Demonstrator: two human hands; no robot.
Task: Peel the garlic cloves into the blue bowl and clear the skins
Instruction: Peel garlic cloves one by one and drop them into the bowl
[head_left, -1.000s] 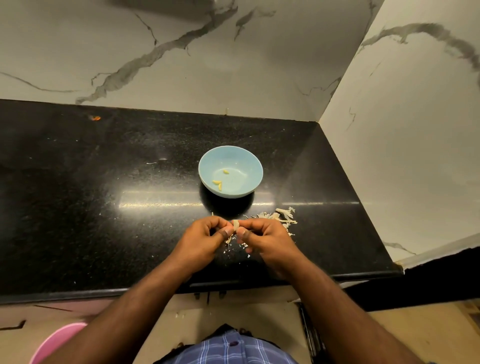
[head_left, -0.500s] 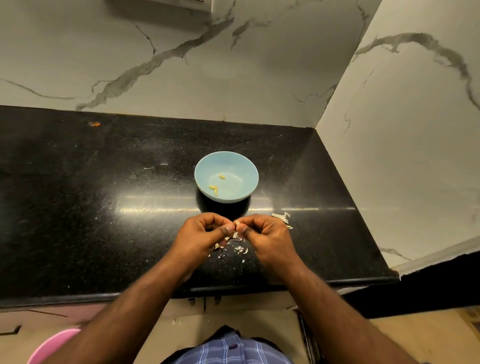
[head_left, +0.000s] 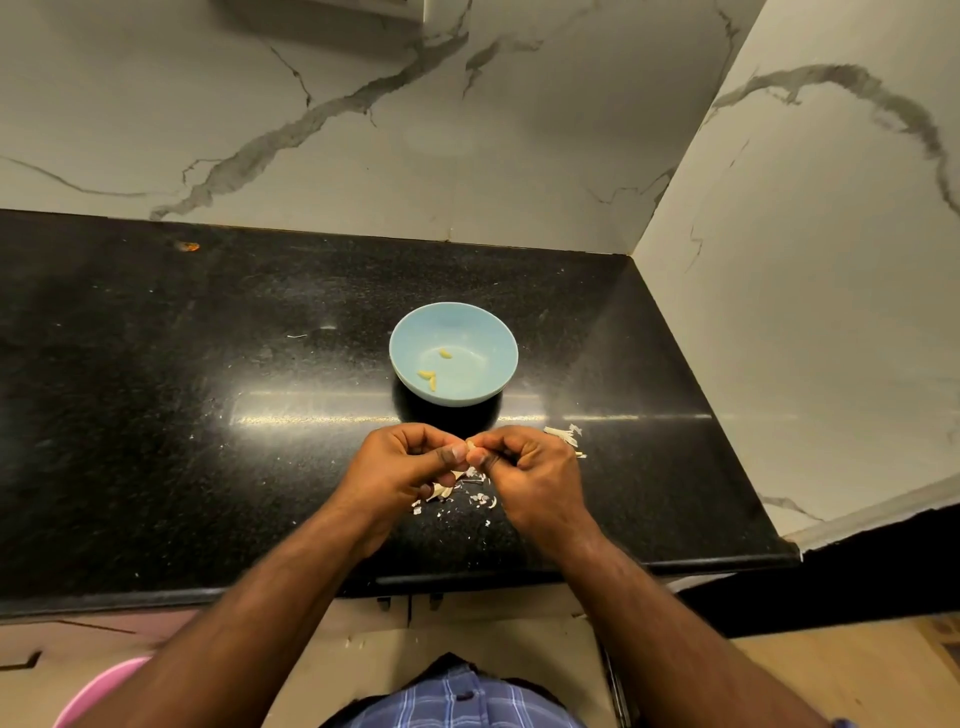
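**Garlic peeling: clove pinched between both hands, near edge of counter**

Head view, against the frame a second earlier: the pale clove that stood plainly between the thumbs is now mostly hidden by the fingertips; both hands sit a little closer to the bowl; the skins at the right are now largely covered by the right hand; bowl contents unchanged.

Left hand (head_left: 402, 462): fingers curled in, thumb and forefinger pressed narrow onto the garlic clove (head_left: 471, 445); only a small pale tip of the clove shows. Right hand (head_left: 530, 470): fingers likewise curled, thumb and fingertips closed on the same clove from the other side; the two hands touch at the thumbs.

Blue bowl (head_left: 498, 332): upright on the black counter (head_left: 156, 389), just beyond the hands; three peeled cloves (head_left: 427, 375) lie inside, two together at the left of the floor, one apart nearer the middle.

Skins (head_left: 563, 434): a small heap of pale strips beside the right hand, partly hidden by it; smaller flakes (head_left: 480, 500) scattered on the counter under and between the hands.

Surroundings: white marble wall (head_left: 467, 130) behind and to the right; checked blue shirt (head_left: 462, 701) at bottom; pink tub (head_left: 98, 691) at lower left, mostly cut off.
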